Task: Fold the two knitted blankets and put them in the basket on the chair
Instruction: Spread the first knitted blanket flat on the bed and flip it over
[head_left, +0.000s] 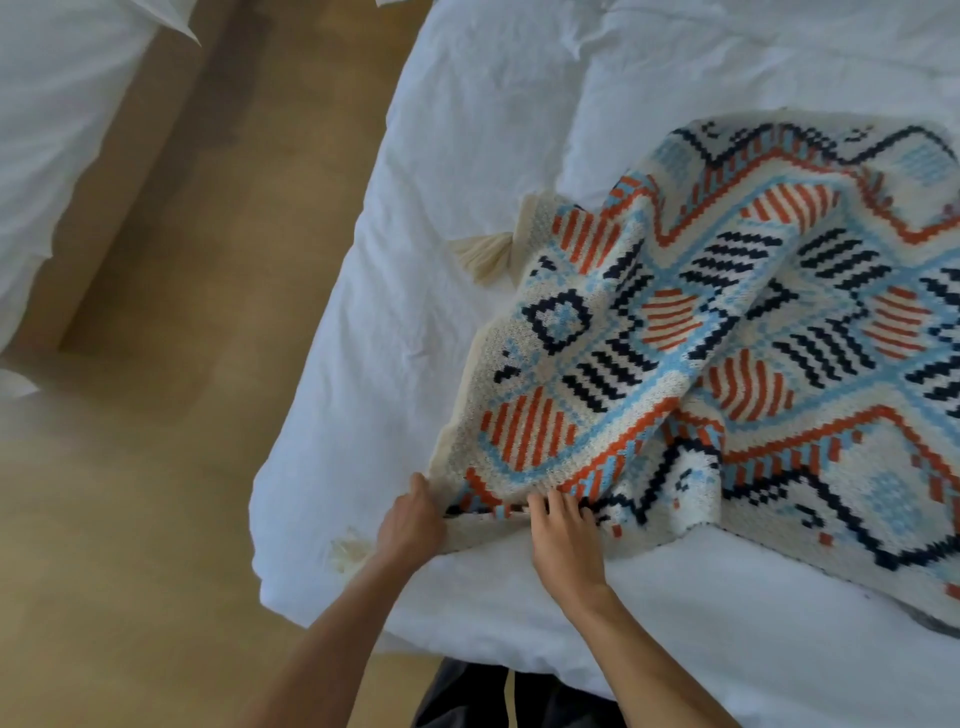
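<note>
Cream knitted blanket with orange, navy and light-blue pattern (727, 338) lies rumpled on white bed (467, 156); left hand (410, 525) grip pinches its near corner, right hand (563, 540) fingers pressed flat on its edge.

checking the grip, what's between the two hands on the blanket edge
In the head view, only a bunched strip of the knitted blanket edge lies between the left hand and right hand.

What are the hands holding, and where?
Both hold the knitted blanket at its near edge: left hand pinches the corner, right hand presses the hem beside it.
</note>
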